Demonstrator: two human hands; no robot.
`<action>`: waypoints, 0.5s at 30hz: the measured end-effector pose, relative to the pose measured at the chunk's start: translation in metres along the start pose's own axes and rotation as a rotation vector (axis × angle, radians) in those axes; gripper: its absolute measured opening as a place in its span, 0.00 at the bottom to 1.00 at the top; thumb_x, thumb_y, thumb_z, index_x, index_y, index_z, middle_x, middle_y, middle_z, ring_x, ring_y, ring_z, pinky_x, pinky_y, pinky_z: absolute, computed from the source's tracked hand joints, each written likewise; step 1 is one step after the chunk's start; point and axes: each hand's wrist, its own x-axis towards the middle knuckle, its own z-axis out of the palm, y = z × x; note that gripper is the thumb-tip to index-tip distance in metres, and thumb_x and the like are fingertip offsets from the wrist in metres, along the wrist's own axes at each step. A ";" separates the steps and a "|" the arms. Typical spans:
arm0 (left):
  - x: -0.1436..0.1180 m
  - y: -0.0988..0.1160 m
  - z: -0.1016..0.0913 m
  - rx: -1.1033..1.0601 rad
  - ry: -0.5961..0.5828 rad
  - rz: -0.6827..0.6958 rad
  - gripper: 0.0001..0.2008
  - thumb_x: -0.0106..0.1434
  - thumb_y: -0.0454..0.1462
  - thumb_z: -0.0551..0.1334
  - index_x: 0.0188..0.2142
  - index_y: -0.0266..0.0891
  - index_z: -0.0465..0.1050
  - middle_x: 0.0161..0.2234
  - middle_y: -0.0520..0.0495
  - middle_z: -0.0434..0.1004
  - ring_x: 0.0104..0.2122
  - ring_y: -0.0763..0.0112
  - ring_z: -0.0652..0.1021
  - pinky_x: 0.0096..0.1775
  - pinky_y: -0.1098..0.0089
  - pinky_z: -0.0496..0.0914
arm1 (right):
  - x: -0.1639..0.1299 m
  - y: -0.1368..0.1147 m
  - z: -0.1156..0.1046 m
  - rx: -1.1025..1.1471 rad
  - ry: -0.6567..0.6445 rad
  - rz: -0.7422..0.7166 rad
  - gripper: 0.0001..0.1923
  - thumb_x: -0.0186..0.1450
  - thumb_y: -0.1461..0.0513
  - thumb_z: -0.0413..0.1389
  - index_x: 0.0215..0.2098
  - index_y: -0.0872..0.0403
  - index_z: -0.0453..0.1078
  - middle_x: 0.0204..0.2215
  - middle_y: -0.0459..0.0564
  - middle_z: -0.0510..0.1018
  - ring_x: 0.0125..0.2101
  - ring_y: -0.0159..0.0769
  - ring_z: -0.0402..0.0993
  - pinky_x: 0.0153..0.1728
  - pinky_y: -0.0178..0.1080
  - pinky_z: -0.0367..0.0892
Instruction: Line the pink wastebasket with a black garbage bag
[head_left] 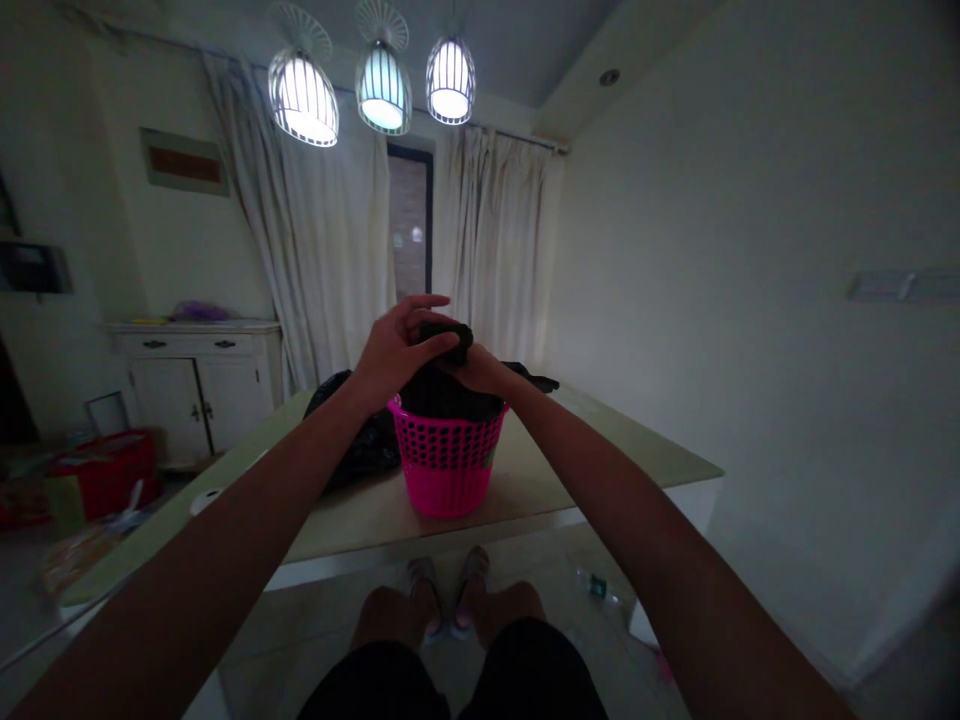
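A pink perforated plastic basket (447, 458) stands on a pale table (622, 440), lined with a black bag (450, 395). Both my hands are raised just above the basket's rim, gathering the bunched top of the black bag (448, 333). My left hand (397, 348) pinches that bunch from the left with the fingers curled over it. My right hand (478, 372) grips the same bunch from the right, partly hidden behind it.
More black plastic (358, 440) lies on the table left of the basket. A white roll (205, 498) sits at the table's left edge. A white cabinet (199, 385) and red box (105, 470) stand at the left; curtains and three hanging lamps are behind.
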 end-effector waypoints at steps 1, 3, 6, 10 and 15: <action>-0.004 -0.007 -0.007 0.055 0.014 0.008 0.41 0.53 0.48 0.79 0.64 0.45 0.71 0.59 0.38 0.81 0.58 0.50 0.81 0.59 0.51 0.75 | 0.003 0.003 0.002 -0.007 0.038 0.026 0.13 0.71 0.60 0.61 0.53 0.55 0.79 0.48 0.55 0.85 0.55 0.51 0.79 0.59 0.51 0.73; -0.012 -0.026 -0.018 0.202 0.054 -0.023 0.52 0.50 0.51 0.80 0.71 0.47 0.63 0.70 0.34 0.70 0.70 0.44 0.70 0.67 0.43 0.66 | 0.006 0.005 0.005 -0.050 0.092 0.080 0.12 0.74 0.61 0.58 0.51 0.55 0.79 0.47 0.55 0.85 0.54 0.52 0.80 0.57 0.49 0.73; -0.020 -0.051 -0.015 0.287 -0.029 -0.062 0.56 0.49 0.53 0.80 0.73 0.43 0.62 0.72 0.33 0.67 0.73 0.41 0.66 0.71 0.42 0.61 | 0.010 -0.005 0.014 -0.197 -0.003 0.063 0.11 0.72 0.62 0.58 0.48 0.57 0.80 0.44 0.57 0.86 0.49 0.54 0.82 0.53 0.48 0.74; -0.018 -0.062 0.015 0.089 0.044 -0.060 0.27 0.63 0.58 0.70 0.50 0.41 0.81 0.65 0.37 0.77 0.67 0.47 0.74 0.70 0.48 0.64 | 0.007 -0.018 0.022 -0.286 -0.191 -0.090 0.13 0.71 0.66 0.57 0.51 0.59 0.79 0.49 0.59 0.85 0.50 0.48 0.81 0.54 0.42 0.71; -0.010 -0.059 0.012 -0.406 0.322 -0.326 0.24 0.68 0.61 0.65 0.41 0.44 0.72 0.38 0.44 0.86 0.49 0.55 0.86 0.55 0.51 0.79 | -0.025 0.016 -0.025 -0.421 -0.257 0.206 0.19 0.66 0.45 0.68 0.41 0.51 0.81 0.42 0.55 0.85 0.45 0.50 0.80 0.49 0.45 0.70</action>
